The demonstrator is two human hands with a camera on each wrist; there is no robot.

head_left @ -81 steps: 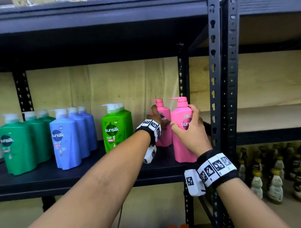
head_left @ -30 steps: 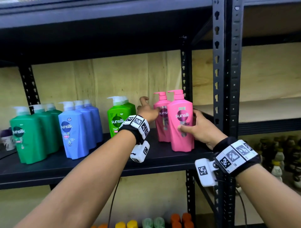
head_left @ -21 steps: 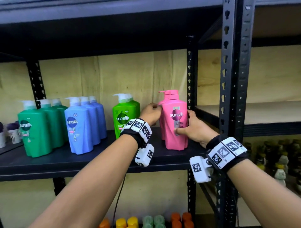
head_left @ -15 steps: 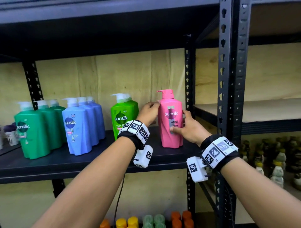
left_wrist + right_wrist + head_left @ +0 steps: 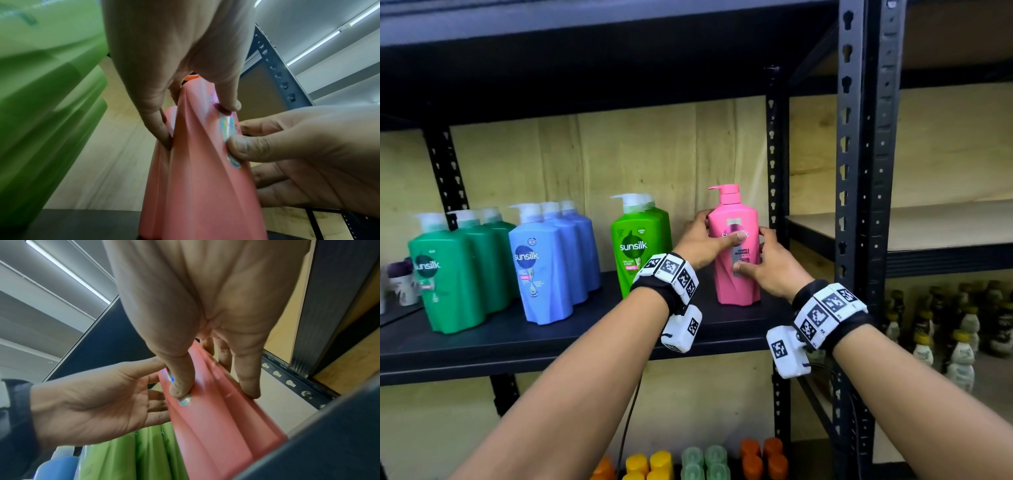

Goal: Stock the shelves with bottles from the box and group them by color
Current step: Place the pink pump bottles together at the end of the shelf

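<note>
A pink Sunsilk pump bottle [image 5: 736,287] stands upright at the right end of the black shelf [image 5: 585,339]. A second pink bottle stands right behind it and is almost wholly hidden in the head view. My left hand [image 5: 717,229] grips the front bottle from its left, thumb [image 5: 230,100] across the label and fingers round the side. From the right my right hand [image 5: 762,258] holds the same bottle, with its thumb [image 5: 180,386] pressed on the front face and its fingers along the right edge.
Light green bottles [image 5: 637,246] stand close to the left of the pink ones, then blue ones [image 5: 544,260] and dark green ones [image 5: 445,274]. A black upright post [image 5: 859,171] rises just to the right. Coloured caps [image 5: 688,459] show below, and small bottles [image 5: 959,342] at lower right.
The front pink bottle has slid left until it stands straight before the rear one. My left hand left the rear bottle and now grips the front one; my right hand stayed on it.
</note>
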